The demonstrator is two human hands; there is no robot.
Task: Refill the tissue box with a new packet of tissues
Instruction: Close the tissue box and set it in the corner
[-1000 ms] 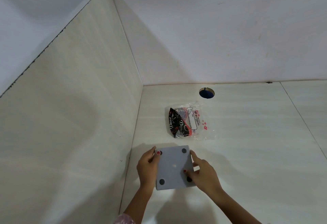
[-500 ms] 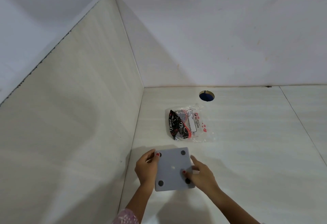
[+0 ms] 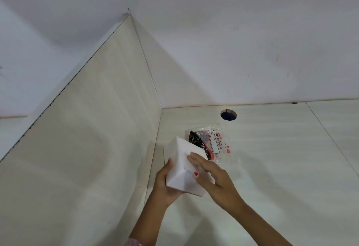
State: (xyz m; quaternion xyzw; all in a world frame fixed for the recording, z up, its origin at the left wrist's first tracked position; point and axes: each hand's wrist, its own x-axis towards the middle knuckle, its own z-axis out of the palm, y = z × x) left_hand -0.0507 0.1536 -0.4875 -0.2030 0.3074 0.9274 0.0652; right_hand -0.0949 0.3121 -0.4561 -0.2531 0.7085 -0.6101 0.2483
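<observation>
The left hand (image 3: 165, 184) is wrapped around the lower left side of the tissue box (image 3: 184, 170), palm beneath it and thumb laid along its left edge, so the box is clamped from below and is carried clear of the tabletop (image 3: 281, 168); the right hand (image 3: 211, 176) is laid flat on the upper right face of the same box, fingers (image 3: 194, 158) stretched together across the white surface, thumb with a red-painted nail pressed near the box's near corner; this hand is pressed against the box rather than curled around it. The box is seen as a plain white block, tilted, one corner turned toward the camera; whether its opening faces up or down cannot be told. A patterned pink sleeve (image 3: 133, 242) is glimpsed at the left forearm, below the box. Just beyond the box, partly hidden by its far right edge, the packet of tissues (image 3: 210, 144) is lying flat on the tabletop; it is wrapped in clear plastic with a black and red print and a white label. Farther beyond the box, near the wall (image 3: 252, 51), a round hole (image 3: 228, 115) with a dark blue inside is cut through the tabletop. To the left of the box a pale side panel (image 3: 87, 148) is set upright, meeting the wall in a corner.
</observation>
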